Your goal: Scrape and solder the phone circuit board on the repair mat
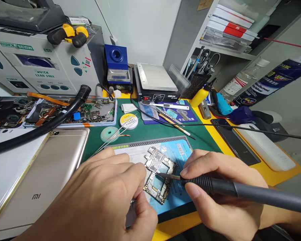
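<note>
A phone circuit board (155,163) with a large opening in it lies on a printed blue-and-white mat (182,149). My right hand (225,197) grips a soldering iron (205,184) by its ribbed black sleeve, and the iron's tip reaches the middle of the board, near the upper edge of the opening. At the board's left edge is my left hand (107,190), thumb and fingers pinched together. A small metallic bit shows between them, but the hand hides most of what it holds.
Left lie a gold phone (45,177), a tray of loose parts (112,115) and a black hose (70,108). Behind stand a hot-air station (47,63) and a heating plate (155,78). A black cable (215,125) crosses the bench. Thin wires (115,132) and a round tin (129,121) sit behind my left hand.
</note>
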Available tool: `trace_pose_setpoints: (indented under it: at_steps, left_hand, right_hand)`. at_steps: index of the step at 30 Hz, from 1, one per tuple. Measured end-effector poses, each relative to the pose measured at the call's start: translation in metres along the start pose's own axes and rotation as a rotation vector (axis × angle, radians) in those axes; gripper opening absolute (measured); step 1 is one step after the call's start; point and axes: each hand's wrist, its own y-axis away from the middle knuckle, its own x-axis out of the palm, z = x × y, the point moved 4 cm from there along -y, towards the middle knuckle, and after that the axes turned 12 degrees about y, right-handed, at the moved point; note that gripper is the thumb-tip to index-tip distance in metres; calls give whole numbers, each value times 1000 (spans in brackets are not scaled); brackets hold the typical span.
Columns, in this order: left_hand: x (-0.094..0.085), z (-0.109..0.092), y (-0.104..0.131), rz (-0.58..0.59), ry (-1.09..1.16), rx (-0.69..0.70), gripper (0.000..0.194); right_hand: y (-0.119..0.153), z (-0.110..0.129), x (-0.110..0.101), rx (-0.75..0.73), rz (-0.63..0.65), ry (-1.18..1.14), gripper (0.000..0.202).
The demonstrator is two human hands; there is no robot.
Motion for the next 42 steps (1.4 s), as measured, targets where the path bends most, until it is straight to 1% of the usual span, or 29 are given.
trace_pose_setpoints:
  at_steps: [8, 11, 15, 19, 24, 27, 32, 35, 41, 42]
  left_hand:
    - [-2, 0, -1, 11, -9, 0, 26]
    - [-3, -2, -2, 10, -21, -9, 27]
    - [-3, -4, -1, 76, -67, -71, 28]
    - [-6, -7, -1, 50, -59, -68, 30]
    - [-9, -9, -5, 142, -85, -109, 31]
    - [-11, -11, -6, 134, -77, -121, 31]
    - [-11, -10, -4, 95, -42, -141, 24]
    - [-10, -10, -2, 95, -62, -145, 20]
    - [-10, -11, -5, 114, -69, -131, 28]
    - [-10, -11, -5, 119, -74, -128, 30]
  right_hand:
    - [1, 6, 2, -71, 13, -6, 40]
    - [1, 6, 2, -103, -5, 2, 42]
    - [6, 7, 2, -122, -5, 33, 42]
    - [12, 7, 2, -110, -10, 11, 48]
    - [16, 7, 5, -114, -2, 15, 53]
    - [16, 7, 4, -104, -27, 22, 52]
    - [12, 6, 3, -132, 21, 6, 50]
    - [12, 5, 3, -154, 22, 5, 50]
    - [16, 4, 5, -123, -59, 24, 45]
    - [16, 5, 6, -133, -49, 24, 45]
